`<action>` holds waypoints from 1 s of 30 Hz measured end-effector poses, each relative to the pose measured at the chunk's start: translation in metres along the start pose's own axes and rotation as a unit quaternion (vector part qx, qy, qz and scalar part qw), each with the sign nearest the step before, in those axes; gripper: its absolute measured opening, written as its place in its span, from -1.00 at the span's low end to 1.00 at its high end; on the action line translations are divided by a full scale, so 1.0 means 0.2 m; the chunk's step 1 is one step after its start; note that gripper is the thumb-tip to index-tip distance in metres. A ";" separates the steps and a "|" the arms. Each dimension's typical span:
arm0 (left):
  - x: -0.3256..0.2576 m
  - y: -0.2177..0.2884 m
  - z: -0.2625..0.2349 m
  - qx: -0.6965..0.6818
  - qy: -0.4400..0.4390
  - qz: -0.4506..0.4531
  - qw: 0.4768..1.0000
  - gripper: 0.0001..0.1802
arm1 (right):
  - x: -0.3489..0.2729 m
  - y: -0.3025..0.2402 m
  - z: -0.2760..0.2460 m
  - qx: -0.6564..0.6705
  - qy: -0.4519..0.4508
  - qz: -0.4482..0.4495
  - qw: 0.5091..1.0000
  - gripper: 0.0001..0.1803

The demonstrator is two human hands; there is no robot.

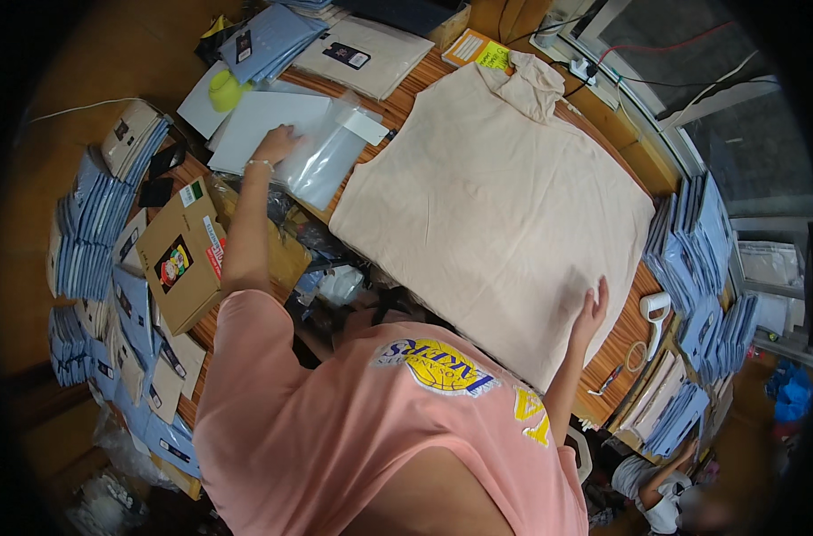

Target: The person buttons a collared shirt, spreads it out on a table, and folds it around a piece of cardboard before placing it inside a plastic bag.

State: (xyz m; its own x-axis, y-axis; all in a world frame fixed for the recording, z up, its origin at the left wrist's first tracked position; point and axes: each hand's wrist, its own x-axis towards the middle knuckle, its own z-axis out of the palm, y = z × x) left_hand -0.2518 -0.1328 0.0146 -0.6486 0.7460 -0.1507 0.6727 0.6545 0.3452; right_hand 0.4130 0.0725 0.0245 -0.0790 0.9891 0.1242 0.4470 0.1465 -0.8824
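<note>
Centre frame, the beige garment (500, 205) lies flat on the table (613, 344). Her right hand (591, 310) presses its lower edge, fingers together. The left hand (275, 143), fingers spread, rests on a clear plastic bag (321, 161) at upper left; best lifted by one corner.

Left hand (277, 143) hemmed by clear plastic bag (321, 161) and white card sheets (259, 125); brown cardboard box (179, 259) blocks behind it.

Right hand (592, 308): bare wooden surface (616, 344) strip open beside it.

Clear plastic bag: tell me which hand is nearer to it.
Left. The left hand rests at the edge of the clear plastic bag, on the white sheets. The right hand is far across the table, pressing the near corner of the beige garment.
</note>
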 end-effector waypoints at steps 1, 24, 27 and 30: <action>0.00 -0.01 0.00 0.002 -0.014 0.000 1.000 -0.41 | 0.00 -0.05 0.05 -0.004 -0.033 -0.007 0.999 -0.57; -0.32 0.81 0.40 -0.172 0.069 0.204 0.961 -0.66 | -0.04 -0.42 0.77 0.199 -0.140 0.211 0.947 -0.60; -0.36 0.66 0.47 -0.003 0.146 0.270 0.952 -0.61 | -0.04 -0.43 0.77 0.200 -0.150 0.222 0.942 -0.58; -0.39 0.64 0.43 -0.111 0.200 0.237 0.944 -0.58 | -0.01 -0.56 0.79 0.274 -0.159 0.212 0.924 -0.55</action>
State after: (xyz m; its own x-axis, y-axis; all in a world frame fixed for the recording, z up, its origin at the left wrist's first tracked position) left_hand -0.0845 -0.0960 -0.0089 -0.4059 0.8135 0.4164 0.8585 0.1831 0.4790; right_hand 0.2223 0.0518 0.0508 -0.2973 0.8890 -0.3482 -0.0139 -0.3687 -0.9294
